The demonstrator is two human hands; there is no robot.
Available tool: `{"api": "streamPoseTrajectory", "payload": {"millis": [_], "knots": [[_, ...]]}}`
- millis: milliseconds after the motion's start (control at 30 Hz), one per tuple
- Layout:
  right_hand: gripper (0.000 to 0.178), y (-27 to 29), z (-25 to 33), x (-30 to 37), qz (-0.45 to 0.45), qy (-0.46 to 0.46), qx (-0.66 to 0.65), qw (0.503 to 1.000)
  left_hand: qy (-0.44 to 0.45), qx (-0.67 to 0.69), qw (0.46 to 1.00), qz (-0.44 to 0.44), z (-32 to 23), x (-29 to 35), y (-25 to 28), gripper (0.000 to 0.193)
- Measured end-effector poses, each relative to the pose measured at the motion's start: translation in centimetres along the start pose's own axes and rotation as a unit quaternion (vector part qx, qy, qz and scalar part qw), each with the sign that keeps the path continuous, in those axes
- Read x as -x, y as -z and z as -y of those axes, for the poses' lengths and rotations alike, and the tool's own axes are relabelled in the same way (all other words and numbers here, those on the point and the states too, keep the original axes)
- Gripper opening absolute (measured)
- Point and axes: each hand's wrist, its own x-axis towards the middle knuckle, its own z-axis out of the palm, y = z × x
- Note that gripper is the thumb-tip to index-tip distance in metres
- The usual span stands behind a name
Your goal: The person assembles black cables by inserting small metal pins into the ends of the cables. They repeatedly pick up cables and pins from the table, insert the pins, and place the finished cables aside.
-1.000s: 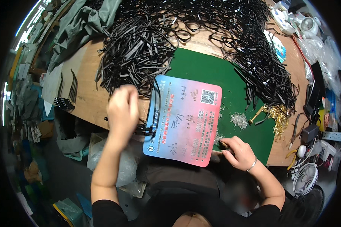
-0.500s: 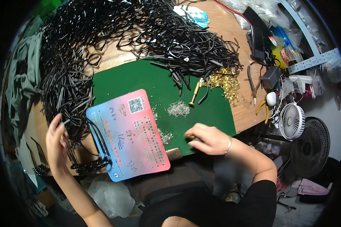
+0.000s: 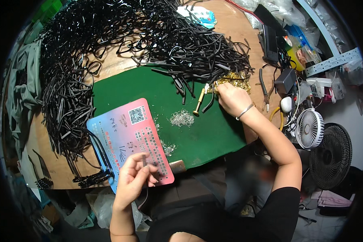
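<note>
My left hand [image 3: 134, 177] is closed around a thin dark eyeglass temple [image 3: 144, 160], above the lower part of a pink-and-blue printed sheet [image 3: 149, 141]. At the far right of the green mat [image 3: 205, 141], the fingers of my right hand [image 3: 234, 100] are bent together on a heap of small gold metal pieces [image 3: 240, 78]; what they pinch is hidden. Left of that hand lie a brass screwdriver [image 3: 199, 103] and a loose dark temple [image 3: 209, 103]. Nearer the mat's middle is a pile of tiny silver screws [image 3: 182, 118].
A big heap of black eyeglass frames and temples [image 3: 68, 80] curves round the mat's back and left. More black frames [image 3: 94, 178] lie by the sheet's left edge. Pliers [image 3: 264, 88], a black adapter [image 3: 286, 82] and a small white fan [image 3: 310, 127] stand along the right edge.
My left hand has come from the left over the sheet, with the dark temple now in it. My right hand has moved from the mat's front edge up and right to the gold pieces.
</note>
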Motion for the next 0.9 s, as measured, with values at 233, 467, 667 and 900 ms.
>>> {"api": "streamPoseTrajectory", "payload": {"millis": [233,467,667,900], "knots": [[0.013,7.4,5.4,3.1,0.02,-0.108,-0.325,0.939,-0.017,-0.005,0.999,0.044,2.0,-0.1,-2.8,0.029],[0.012,3.2,14.3,5.6,0.01,-0.019,-0.596,0.803,0.025,0.079,0.992,0.094,2.4,-0.2,-5.8,0.027],[0.011,3.3,14.7,5.1,0.012,-0.004,-0.606,0.795,0.001,0.096,0.993,0.076,2.5,0.4,-4.9,0.028],[0.011,2.4,15.3,5.6,-0.028,-0.006,-0.615,0.788,-0.025,0.117,0.99,0.071,3.4,-0.1,-5.2,0.027]]}}
